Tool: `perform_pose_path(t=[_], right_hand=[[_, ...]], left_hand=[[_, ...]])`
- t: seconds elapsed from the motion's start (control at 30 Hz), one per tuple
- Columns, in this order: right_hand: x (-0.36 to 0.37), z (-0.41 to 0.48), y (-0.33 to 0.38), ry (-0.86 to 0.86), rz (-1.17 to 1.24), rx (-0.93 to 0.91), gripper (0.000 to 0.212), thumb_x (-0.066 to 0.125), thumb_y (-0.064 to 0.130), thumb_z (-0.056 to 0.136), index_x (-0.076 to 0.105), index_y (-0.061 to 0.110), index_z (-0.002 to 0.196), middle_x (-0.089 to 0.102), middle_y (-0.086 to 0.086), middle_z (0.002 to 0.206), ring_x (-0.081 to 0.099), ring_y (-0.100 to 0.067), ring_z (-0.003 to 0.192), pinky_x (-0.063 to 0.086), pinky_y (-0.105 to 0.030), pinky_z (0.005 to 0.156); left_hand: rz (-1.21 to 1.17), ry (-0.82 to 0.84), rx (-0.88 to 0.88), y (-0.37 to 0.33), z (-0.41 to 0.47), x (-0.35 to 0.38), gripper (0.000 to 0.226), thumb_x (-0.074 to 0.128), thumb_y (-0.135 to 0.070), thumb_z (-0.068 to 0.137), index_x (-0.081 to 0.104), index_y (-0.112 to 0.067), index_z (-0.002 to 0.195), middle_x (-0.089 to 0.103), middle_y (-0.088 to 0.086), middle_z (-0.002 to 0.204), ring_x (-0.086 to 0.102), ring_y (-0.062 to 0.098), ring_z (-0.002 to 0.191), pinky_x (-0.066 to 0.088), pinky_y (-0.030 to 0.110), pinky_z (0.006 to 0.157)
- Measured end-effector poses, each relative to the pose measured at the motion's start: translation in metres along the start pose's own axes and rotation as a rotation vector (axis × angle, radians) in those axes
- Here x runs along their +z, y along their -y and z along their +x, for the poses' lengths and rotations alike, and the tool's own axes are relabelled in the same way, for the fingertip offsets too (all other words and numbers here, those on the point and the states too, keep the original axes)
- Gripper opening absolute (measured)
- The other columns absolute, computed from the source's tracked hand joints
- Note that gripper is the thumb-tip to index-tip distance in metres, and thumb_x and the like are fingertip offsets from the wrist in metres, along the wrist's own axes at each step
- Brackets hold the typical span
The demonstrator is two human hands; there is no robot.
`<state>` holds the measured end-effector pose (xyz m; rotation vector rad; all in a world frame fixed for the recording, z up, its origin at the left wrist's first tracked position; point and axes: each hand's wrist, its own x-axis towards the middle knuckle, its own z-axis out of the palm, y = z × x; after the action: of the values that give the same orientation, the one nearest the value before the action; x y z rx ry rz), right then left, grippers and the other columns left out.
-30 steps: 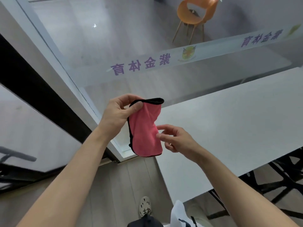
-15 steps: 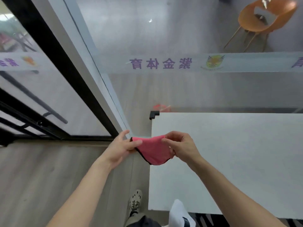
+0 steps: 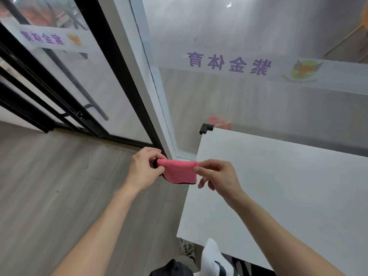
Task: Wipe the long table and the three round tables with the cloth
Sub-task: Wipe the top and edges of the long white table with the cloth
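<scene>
Your left hand (image 3: 142,170) pinches 1 upper corner of the pink cloth (image 3: 180,173), with the thumb and curled fingers closed round the bunched end. Your right hand (image 3: 218,179) pinches the opposite upper corner between thumb and forefinger, and its other fingers curl loosely underneath. The cloth is folded and edged in black, and it hangs pulled taut between your 2 hands in the air. It sits above the wooden floor (image 3: 49,186), just off the left edge of the white tabletop (image 3: 288,196). Your right hand overlaps that edge in view. A black corner guard (image 3: 206,128) caps the tabletop's far left corner. Behind it stands a glass wall (image 3: 249,26) with a pale band (image 3: 338,76) carrying purple characters and a yellow-orange emblem. To the left is a black-framed glass door (image 3: 83,66) with a dark bar handle (image 3: 93,106). Your shoe (image 3: 187,250) shows on the floor by the tabletop's near corner.
</scene>
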<state>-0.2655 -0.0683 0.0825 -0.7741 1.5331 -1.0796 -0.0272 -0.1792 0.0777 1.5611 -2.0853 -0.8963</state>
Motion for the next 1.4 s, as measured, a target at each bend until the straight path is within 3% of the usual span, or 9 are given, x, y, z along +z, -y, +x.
perform_pose_path(t=[0.13, 0.27, 0.43, 0.6, 0.8, 1.0, 1.17, 1.3, 1.4], right_hand=[[0.0, 0.014, 0.015, -0.069, -0.041, -0.046, 0.014, 0.082, 0.022, 0.096, 0.081, 0.01, 0.09, 0.077, -0.002, 0.081, 0.071, -0.028, 0.055, 0.037, -0.029, 0.05], [-0.004, 0.038, 0.018, -0.192, -0.177, -0.057, 0.026, 0.069, 0.036, 0.105, 0.078, 0.016, 0.091, 0.081, 0.008, 0.095, 0.077, -0.027, 0.063, 0.046, -0.034, 0.058], [-0.019, 0.072, -0.057, -0.178, -0.778, 0.08, 0.027, 0.06, 0.043, 0.108, 0.074, 0.024, 0.122, 0.074, 0.008, 0.126, 0.073, -0.008, 0.102, 0.056, -0.032, 0.088], [-0.03, 0.135, -0.133, -0.223, -1.025, 0.02, 0.054, 0.053, 0.044, 0.111, 0.049, 0.02, 0.159, 0.036, 0.001, 0.174, 0.021, -0.019, 0.164, 0.024, -0.038, 0.132], [-0.038, 0.189, -0.19, -0.307, -1.242, -0.084, 0.071, 0.028, 0.056, 0.112, 0.01, 0.029, 0.175, -0.008, 0.004, 0.183, -0.014, -0.013, 0.167, -0.003, -0.048, 0.137], [-0.038, 0.189, -0.201, -0.406, -1.252, -0.185, 0.073, 0.035, 0.053, 0.108, 0.02, 0.025, 0.174, 0.006, 0.0, 0.183, -0.002, -0.016, 0.169, 0.005, -0.051, 0.137], [-0.037, 0.186, -0.205, -0.425, -1.245, -0.215, 0.072, 0.039, 0.049, 0.107, 0.025, 0.021, 0.173, 0.012, -0.003, 0.182, 0.006, -0.02, 0.169, 0.013, -0.055, 0.135], [-0.037, 0.187, -0.205, -0.434, -1.252, -0.226, 0.073, 0.041, 0.047, 0.107, 0.025, 0.019, 0.173, 0.012, -0.005, 0.182, 0.007, -0.022, 0.169, 0.015, -0.057, 0.134], [-0.037, 0.186, -0.204, -0.44, -1.235, -0.232, 0.073, 0.041, 0.046, 0.106, 0.027, 0.018, 0.172, 0.013, -0.005, 0.182, 0.008, -0.023, 0.169, 0.016, -0.058, 0.134]], left_hand=[[-0.119, 0.116, 0.064, -0.005, 0.019, -0.019, 0.013, 0.077, -0.016, 0.081, 0.074, -0.028, 0.083, 0.072, -0.019, 0.123, 0.064, -0.003, 0.114, 0.043, 0.009, 0.094], [-0.678, 0.164, -0.272, 0.008, 0.036, 0.004, 0.016, 0.064, -0.03, 0.081, 0.068, -0.015, 0.087, 0.07, -0.005, 0.09, 0.064, 0.016, 0.092, 0.046, 0.038, 0.087], [-1.078, 0.219, -0.588, 0.062, 0.049, 0.065, 0.038, 0.053, -0.026, 0.112, 0.065, -0.006, 0.141, 0.075, 0.012, 0.135, 0.07, 0.027, 0.13, 0.051, 0.044, 0.112], [-0.93, 0.196, -0.613, 0.097, 0.071, 0.132, 0.031, 0.063, -0.044, 0.108, 0.062, -0.024, 0.131, 0.073, 0.007, 0.132, 0.068, 0.026, 0.126, 0.056, 0.047, 0.104], [-0.545, 0.231, -0.448, 0.08, 0.098, 0.212, 0.038, 0.063, -0.068, 0.099, 0.057, -0.03, 0.096, 0.07, -0.002, 0.097, 0.065, 0.017, 0.09, 0.048, 0.037, 0.079], [-0.89, 0.176, -0.623, 0.102, 0.118, 0.221, 0.043, 0.065, -0.062, 0.098, 0.074, -0.026, 0.12, 0.081, -0.004, 0.119, 0.076, 0.014, 0.114, 0.058, 0.035, 0.1], [-1.06, 0.256, -0.711, 0.065, 0.113, 0.248, 0.048, 0.053, -0.045, 0.108, 0.059, -0.01, 0.139, 0.073, -0.002, 0.13, 0.072, 0.006, 0.115, 0.053, 0.016, 0.104], [-0.383, 0.176, -0.41, 0.049, 0.096, 0.257, 0.06, 0.053, -0.075, 0.096, 0.037, -0.033, 0.137, 0.07, -0.01, 0.118, 0.069, 0.025, 0.099, 0.052, 0.037, 0.078], [-0.311, 0.069, -0.339, 0.046, 0.102, 0.261, 0.051, 0.046, -0.071, 0.104, 0.047, -0.039, 0.143, 0.071, -0.008, 0.117, 0.069, 0.025, 0.097, 0.048, 0.036, 0.077]])
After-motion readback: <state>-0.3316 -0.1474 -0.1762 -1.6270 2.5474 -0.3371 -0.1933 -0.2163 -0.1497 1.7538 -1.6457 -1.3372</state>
